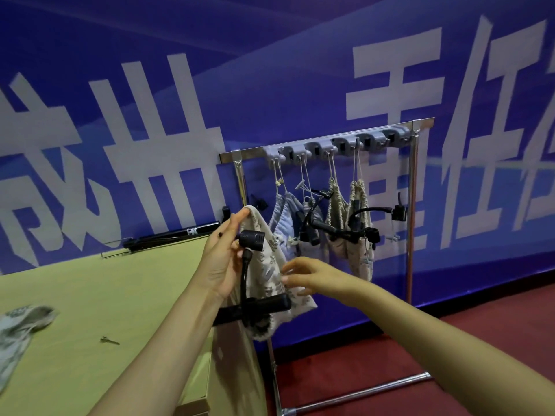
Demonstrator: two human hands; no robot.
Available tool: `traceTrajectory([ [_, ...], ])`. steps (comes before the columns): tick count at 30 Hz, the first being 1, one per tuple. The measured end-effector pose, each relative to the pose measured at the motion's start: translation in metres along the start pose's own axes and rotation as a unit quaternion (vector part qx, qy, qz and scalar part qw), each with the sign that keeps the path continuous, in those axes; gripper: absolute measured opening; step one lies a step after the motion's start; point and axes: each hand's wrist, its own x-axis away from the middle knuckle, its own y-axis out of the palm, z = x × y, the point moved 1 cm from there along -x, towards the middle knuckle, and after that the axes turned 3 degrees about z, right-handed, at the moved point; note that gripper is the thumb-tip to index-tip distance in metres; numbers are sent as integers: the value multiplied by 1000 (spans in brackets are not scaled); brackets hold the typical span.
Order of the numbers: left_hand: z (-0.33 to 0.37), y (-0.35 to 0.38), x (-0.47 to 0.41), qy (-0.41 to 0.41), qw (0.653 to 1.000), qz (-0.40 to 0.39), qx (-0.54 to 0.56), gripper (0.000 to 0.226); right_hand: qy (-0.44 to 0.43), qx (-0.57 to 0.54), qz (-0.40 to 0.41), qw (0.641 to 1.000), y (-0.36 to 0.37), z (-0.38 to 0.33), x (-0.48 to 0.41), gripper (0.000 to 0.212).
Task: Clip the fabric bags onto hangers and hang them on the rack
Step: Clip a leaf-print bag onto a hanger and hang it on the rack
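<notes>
My left hand (220, 253) holds up a cream fabric bag with a grey leaf print (267, 265), pinching its top edge, together with a black clip hanger (255, 298) whose round clip sits against the cloth. My right hand (303, 276) pinches the bag's right edge lower down. Behind stands the metal rack (413, 205) with a grey hook bar (336, 144). Several fabric bags (356, 232) hang from it by their cords, with black clip hangers among them. One more printed bag (18, 328) lies on the table at the left.
The yellow-green table (105, 301) fills the lower left; a small metal key-like piece (109, 340) lies on it and a black rod (171, 235) rests along its far edge. A blue banner wall stands behind; red floor and the rack's base bar (360, 391) lie at right.
</notes>
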Motion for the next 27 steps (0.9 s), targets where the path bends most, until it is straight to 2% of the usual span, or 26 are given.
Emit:
traceTrajectory([
  [5, 0, -2, 4, 2, 1000, 3, -14, 31, -62, -9, 36, 997, 17, -9, -4, 32],
  [9, 3, 5, 9, -10, 999, -28, -14, 35, -88, 11, 21, 996, 29, -14, 0, 47],
  [12, 4, 11, 11, -19, 1000, -20, -11, 35, -77, -5, -22, 997, 31, -15, 1, 40],
  [14, 4, 12, 11, -30, 999, -16, 3, 34, -67, -11, -36, 997, 30, -11, 0, 44],
  [16, 3, 15, 13, -46, 999, -23, 17, 34, -73, -3, -7, 997, 31, -8, 1, 51],
  [18, 1, 18, 14, -51, 998, -21, 19, 33, -84, 52, 51, 994, 34, -5, -5, 52],
  [20, 0, 20, 12, -41, 999, -4, 7, 30, -78, 103, 84, 988, 37, 2, -16, 42],
  [22, 1, 16, 7, -45, 999, 22, 20, 29, -47, 65, 96, 992, 33, 8, -20, 16],
  [23, 1, 13, 4, -49, 997, 42, 31, 29, -32, 51, 110, 992, 27, 11, -19, 10],
  [25, 0, 4, 1, -53, 994, 86, 48, 22, -1, 45, 149, 988, 12, 16, -13, 18],
  [27, -5, 0, 4, -57, 991, 112, 55, 11, 27, -12, 163, 986, 1, 23, -8, 16],
])
